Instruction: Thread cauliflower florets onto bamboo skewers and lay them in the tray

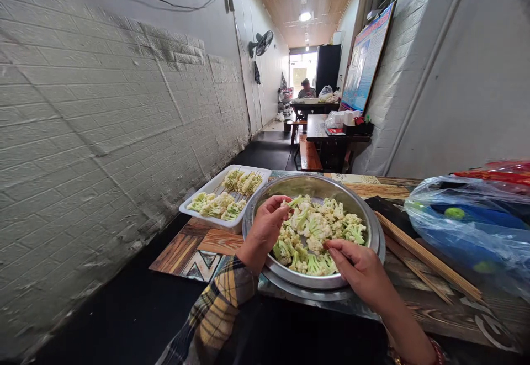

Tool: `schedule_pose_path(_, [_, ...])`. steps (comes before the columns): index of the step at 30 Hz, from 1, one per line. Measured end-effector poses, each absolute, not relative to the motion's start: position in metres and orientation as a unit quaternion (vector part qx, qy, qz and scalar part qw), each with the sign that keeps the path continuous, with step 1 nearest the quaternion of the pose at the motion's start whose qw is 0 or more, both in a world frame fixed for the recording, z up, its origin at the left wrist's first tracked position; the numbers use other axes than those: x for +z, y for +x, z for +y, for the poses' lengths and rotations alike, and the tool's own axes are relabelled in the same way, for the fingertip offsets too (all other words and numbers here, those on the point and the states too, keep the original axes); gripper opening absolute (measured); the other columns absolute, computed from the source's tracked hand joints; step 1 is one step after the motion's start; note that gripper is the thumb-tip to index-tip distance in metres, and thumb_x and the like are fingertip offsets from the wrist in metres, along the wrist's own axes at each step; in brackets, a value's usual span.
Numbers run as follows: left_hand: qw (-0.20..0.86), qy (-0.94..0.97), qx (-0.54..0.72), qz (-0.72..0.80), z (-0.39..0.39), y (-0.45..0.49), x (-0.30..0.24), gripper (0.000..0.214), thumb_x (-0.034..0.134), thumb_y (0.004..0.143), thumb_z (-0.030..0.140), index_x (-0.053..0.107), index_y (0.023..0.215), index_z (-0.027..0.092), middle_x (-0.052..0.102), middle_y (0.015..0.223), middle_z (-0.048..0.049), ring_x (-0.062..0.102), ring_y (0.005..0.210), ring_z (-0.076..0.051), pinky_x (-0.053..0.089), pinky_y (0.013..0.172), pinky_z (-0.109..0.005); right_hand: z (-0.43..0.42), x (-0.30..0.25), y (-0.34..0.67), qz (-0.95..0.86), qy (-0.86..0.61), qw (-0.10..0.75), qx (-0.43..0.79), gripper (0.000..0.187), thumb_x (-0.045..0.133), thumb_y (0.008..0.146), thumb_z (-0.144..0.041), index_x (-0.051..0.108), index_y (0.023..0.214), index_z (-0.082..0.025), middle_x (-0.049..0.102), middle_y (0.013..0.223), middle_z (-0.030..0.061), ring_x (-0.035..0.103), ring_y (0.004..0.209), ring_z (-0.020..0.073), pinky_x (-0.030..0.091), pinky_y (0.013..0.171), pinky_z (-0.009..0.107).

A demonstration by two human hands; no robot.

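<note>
A wide metal bowl [375, 238] full of cut cauliflower florets [318, 227] stands on the table in front of me. Over its left side, my left hand [269, 227] pinches a small cauliflower floret [295, 202] between thumb and fingers. My right hand [358, 268] is at the bowl's near right, thumb and forefinger pressed together close above the florets; what they pinch is too small to make out. Left of the bowl, a white tray [207, 220] carries cauliflower pieces on thin skewers [244, 183].
A bundle of bamboo skewers [430, 257] lies right of the bowl, beside a clear plastic bag [467, 227] with green round things inside. A brick wall [103, 133] runs along the left. Farther back are another table [317, 125] and a seated person [306, 90].
</note>
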State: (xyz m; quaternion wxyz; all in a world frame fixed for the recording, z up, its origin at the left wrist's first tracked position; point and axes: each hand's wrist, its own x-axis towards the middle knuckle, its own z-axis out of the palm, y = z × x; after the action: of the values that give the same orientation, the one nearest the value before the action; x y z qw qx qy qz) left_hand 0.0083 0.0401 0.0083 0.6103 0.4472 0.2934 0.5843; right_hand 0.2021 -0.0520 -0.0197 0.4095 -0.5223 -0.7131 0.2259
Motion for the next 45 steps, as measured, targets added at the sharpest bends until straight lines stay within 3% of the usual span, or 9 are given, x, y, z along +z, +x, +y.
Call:
schedule_pose_path(8, [0.558,0.512,0.572,0.314,0.041,0.007,0.001,0.019,0.071,0.064,0.016,0.07,0.083,0.017,0.062,0.079,-0.0001,0.051,0.072,-0.01,0.037,0.069,-0.022,-0.051,-0.022,0.202,-0.708,-0.525,0.414,0.228,0.032,0.043,0.091,-0.037,0.07,0.093,-0.019,0.072,0.086,0.0052,0.067,0.081,0.0206,0.051,0.075,0.03])
schedule_pose_path(14, [0.49,0.564,0.582,0.32,0.041,0.005,0.0,0.016,0.068,0.068,0.016,0.069,0.084,0.017,0.063,0.089,-0.0028,0.054,0.086,-0.014,0.038,0.08,-0.025,-0.051,-0.022,0.202,-0.707,-0.534,0.401,0.231,0.035,0.042,0.092,-0.037,0.07,0.095,-0.017,0.069,0.067,0.0031,0.067,0.073,0.0206,0.052,0.07,0.03])
schedule_pose_path(21, [0.406,0.621,0.597,0.305,0.045,0.005,0.0,0.009,0.066,0.068,0.015,0.067,0.077,0.017,0.061,0.094,-0.0063,0.055,0.094,-0.019,0.04,0.085,-0.03,-0.051,-0.021,0.202,-0.713,-0.524,0.412,0.218,0.033,0.043,0.091,-0.036,0.071,0.094,-0.018,0.073,0.091,0.0075,0.067,0.085,0.0206,0.051,0.076,0.03])
schedule_pose_path(29, [0.36,0.646,0.602,0.302,0.043,0.007,0.002,0.015,0.062,0.067,0.008,0.066,0.078,0.018,0.061,0.095,-0.0061,0.056,0.093,-0.018,0.041,0.082,-0.03,-0.051,-0.022,0.202,-0.709,-0.529,0.405,0.233,0.036,0.042,0.092,-0.038,0.07,0.097,-0.017,0.072,0.084,0.0066,0.067,0.082,0.0207,0.051,0.076,0.031])
schedule_pose_path(34, [0.376,0.641,0.588,0.318,0.035,0.007,0.01,0.005,0.061,0.074,0.016,0.067,0.076,0.018,0.062,0.096,-0.0061,0.056,0.094,-0.019,0.041,0.085,-0.03,-0.049,-0.024,0.203,-0.709,-0.532,0.403,0.225,0.035,0.043,0.091,-0.038,0.07,0.099,-0.017,0.073,0.091,0.0078,0.067,0.085,0.021,0.051,0.076,0.031])
schedule_pose_path(37, [0.413,0.611,0.585,0.337,0.036,0.006,0.009,0.012,0.061,0.079,0.025,0.069,0.084,0.018,0.064,0.096,-0.0056,0.056,0.094,-0.019,0.041,0.085,-0.03,-0.049,-0.025,0.204,-0.71,-0.533,0.402,0.225,0.035,0.043,0.091,-0.037,0.07,0.1,-0.018,0.073,0.097,0.0085,0.067,0.088,0.0213,0.05,0.078,0.032])
schedule_pose_path(41, [0.502,0.533,0.591,0.34,0.041,0.006,0.001,0.035,0.071,0.069,0.024,0.068,0.104,0.019,0.065,0.102,-0.0057,0.057,0.092,-0.018,0.042,0.081,-0.028,-0.049,-0.025,0.203,-0.71,-0.53,0.405,0.227,0.035,0.043,0.091,-0.038,0.07,0.098,-0.018,0.073,0.097,0.0091,0.067,0.089,0.0216,0.051,0.08,0.033])
schedule_pose_path(45, [0.565,0.492,0.569,0.338,0.044,0.005,-0.003,0.035,0.076,0.063,0.024,0.072,0.096,0.016,0.069,0.1,-0.0083,0.059,0.087,-0.018,0.043,0.08,-0.03,-0.05,-0.023,0.202,-0.709,-0.526,0.416,0.219,0.033,0.043,0.091,-0.038,0.071,0.096,-0.019,0.073,0.096,0.0083,0.067,0.089,0.0225,0.052,0.079,0.034])
